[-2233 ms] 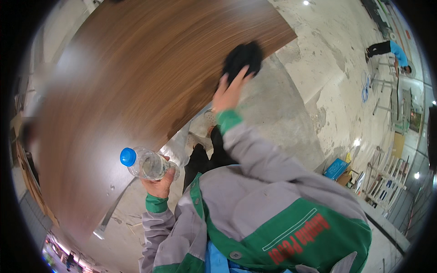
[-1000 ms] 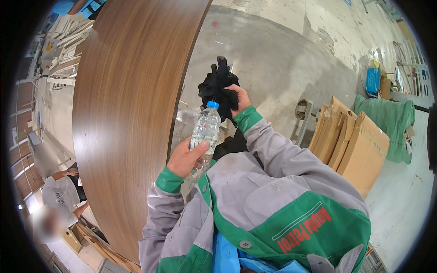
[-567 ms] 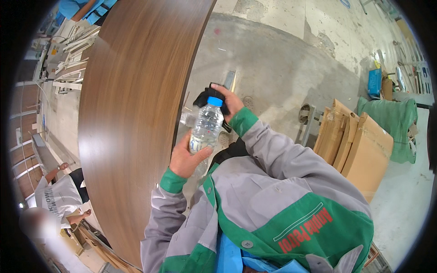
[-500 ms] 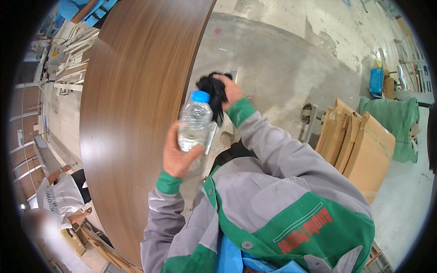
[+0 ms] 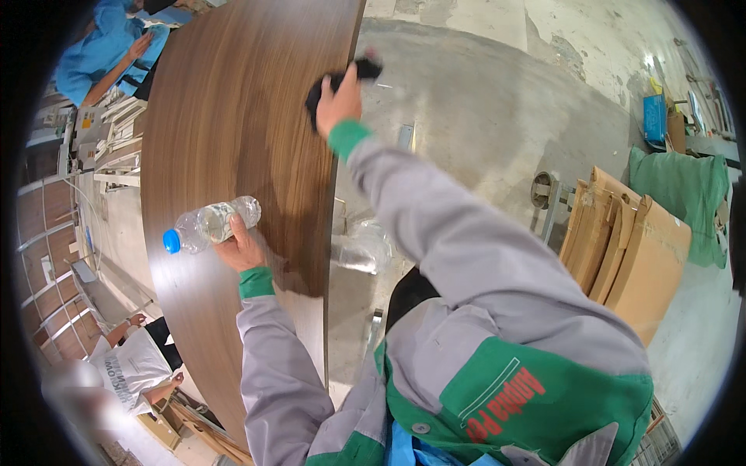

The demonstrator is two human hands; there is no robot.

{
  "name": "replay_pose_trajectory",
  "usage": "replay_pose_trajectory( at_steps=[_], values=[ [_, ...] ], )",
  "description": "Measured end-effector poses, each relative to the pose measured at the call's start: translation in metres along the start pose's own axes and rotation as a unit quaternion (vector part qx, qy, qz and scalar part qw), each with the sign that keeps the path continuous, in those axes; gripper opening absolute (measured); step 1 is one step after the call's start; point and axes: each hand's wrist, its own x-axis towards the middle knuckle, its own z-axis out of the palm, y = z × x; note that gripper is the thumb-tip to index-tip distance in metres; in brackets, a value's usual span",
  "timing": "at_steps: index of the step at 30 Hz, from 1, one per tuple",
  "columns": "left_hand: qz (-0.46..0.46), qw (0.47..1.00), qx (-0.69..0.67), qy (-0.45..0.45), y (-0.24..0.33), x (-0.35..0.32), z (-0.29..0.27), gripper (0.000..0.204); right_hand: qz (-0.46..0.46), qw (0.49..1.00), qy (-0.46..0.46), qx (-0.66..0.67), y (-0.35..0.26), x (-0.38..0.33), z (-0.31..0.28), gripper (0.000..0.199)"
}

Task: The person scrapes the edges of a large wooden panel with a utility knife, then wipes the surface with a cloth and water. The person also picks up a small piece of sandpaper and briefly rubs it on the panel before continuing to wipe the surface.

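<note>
Two hands, left hand gripping bottle, right hand clutching cloth

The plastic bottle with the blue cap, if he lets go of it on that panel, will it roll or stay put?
The plastic bottle lies sideways in the left hand over the wood-grain panel; being round, it would probably roll. It looks clear and thin-walled, so likely light and easily dented.
</note>
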Motion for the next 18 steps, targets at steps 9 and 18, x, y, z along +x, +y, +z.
replay_pose_trajectory(
  at_steps=[9, 18],
  values=[
    [-0.050, 0.985, 0.155, -0.060, -0.033, -0.013, 0.026, 0.061, 0.032, 0.987, -0.143, 0.070, 0.032, -0.111, -0.037, 0.072],
    [0.021, 0.959, 0.269, -0.087, -0.032, -0.013, 0.026, 0.066, -0.059, 0.995, -0.048, 0.061, -0.021, 0.268, 0.025, 0.061]
  ],
)
